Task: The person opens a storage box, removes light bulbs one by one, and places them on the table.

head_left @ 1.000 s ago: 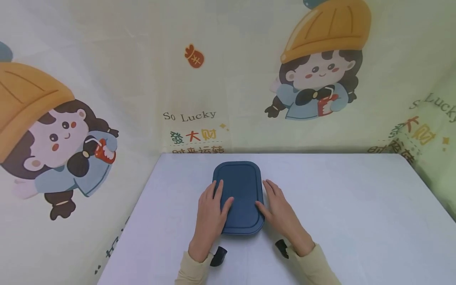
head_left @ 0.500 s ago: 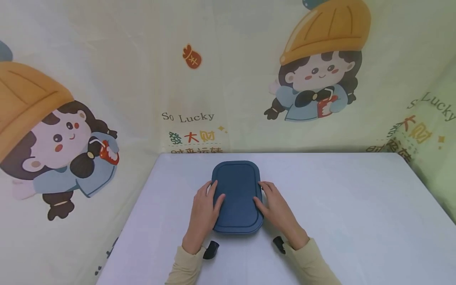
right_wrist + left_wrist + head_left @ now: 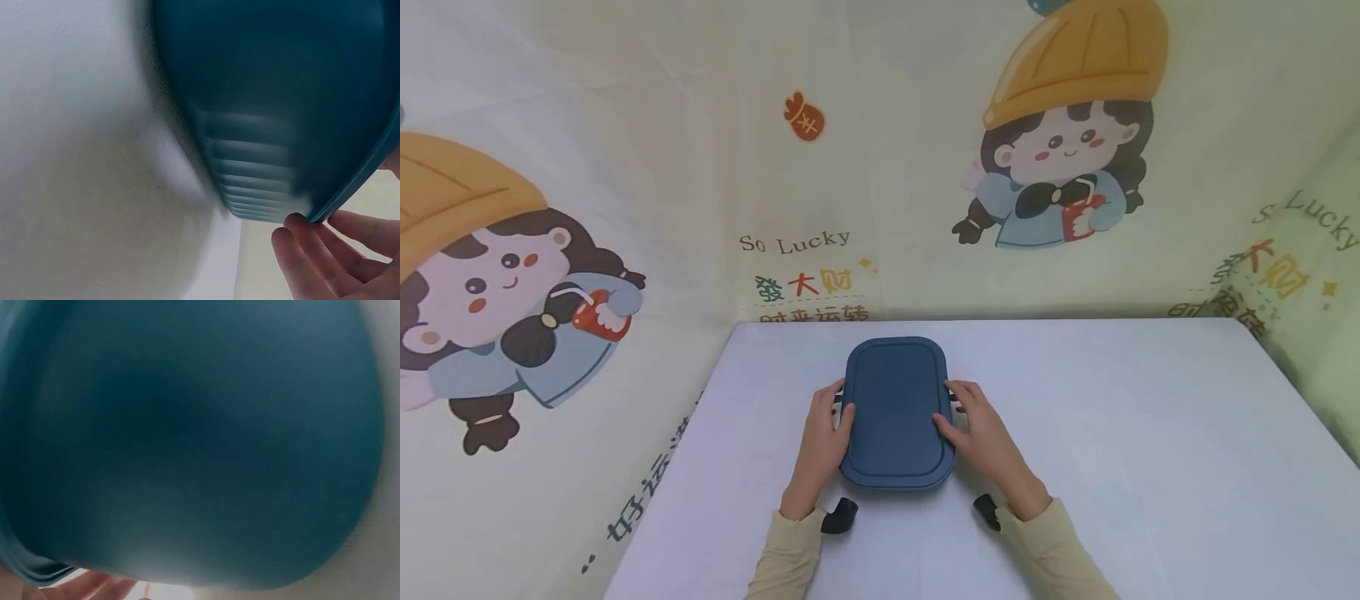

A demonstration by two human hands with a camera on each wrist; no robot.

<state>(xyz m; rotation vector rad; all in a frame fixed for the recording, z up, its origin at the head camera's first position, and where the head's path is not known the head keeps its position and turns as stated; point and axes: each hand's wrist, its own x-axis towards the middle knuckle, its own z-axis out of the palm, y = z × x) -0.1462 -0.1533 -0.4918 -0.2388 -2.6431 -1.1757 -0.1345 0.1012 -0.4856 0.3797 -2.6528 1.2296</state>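
Observation:
A dark blue rectangular food container (image 3: 898,454) with rounded corners stands on the white table, its flat lid (image 3: 897,392) on top. My left hand (image 3: 822,442) grips its left side, thumb along the lid's edge and fingers down the wall. From the right, my right hand (image 3: 991,433) holds it the same way, thumb over the lid's rim. The right wrist view shows the container's ribbed wall (image 3: 250,169), with fingertips (image 3: 297,222) right at the rim. In the left wrist view the smooth wall (image 3: 200,450) fills most of the picture, and fingers (image 3: 94,586) show below the rim.
The white table (image 3: 1097,417) extends around the container, widest to the right. Behind and to the left hangs a pale cloth backdrop (image 3: 910,275) with cartoon prints. A black wrist device (image 3: 839,517) sits beside each cuff.
My left hand has slid left off the lid to the container's left side. The right hand has come in against the right rim. The container has barely shifted.

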